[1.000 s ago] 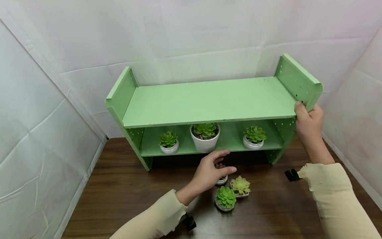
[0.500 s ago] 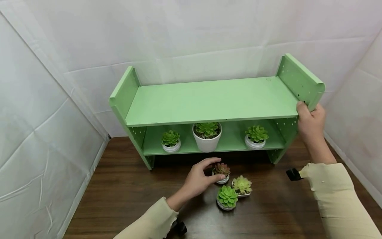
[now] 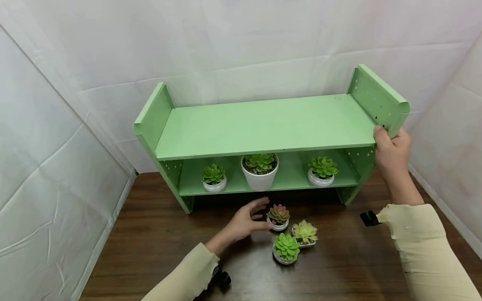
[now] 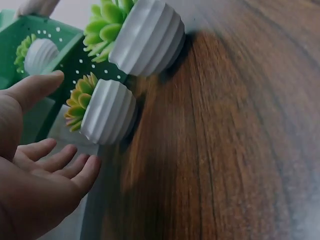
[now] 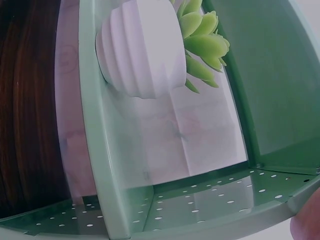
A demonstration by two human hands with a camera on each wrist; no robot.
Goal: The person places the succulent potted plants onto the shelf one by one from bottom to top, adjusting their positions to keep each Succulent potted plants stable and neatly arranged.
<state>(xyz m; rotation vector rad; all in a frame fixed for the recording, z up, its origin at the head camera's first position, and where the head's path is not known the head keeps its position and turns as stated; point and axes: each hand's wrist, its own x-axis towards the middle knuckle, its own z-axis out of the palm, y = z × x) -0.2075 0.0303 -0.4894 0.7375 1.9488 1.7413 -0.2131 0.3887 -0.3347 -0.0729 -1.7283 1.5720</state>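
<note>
Left hand (image 3: 241,223) reaches with thumb and fingers parted, nothing held; the reddish succulent (image 3: 278,214) sits on the tabletop (image 3: 150,242) at its 3 o'clock. Contact between them we cannot confirm. Right hand (image 3: 393,152), at the plant's 2 o'clock, grips the green shelf (image 3: 263,125) by its right end. We read this step as lining up a grasp; next calls for closing round the pot, clear of the bright green succulent (image 3: 286,246) at 6 o'clock.

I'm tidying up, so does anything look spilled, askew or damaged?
Nothing looks toppled or spilled: six potted succulents on the green shelf and table stand upright. A small dark speck at the front of the upper board may be a chip.
</note>
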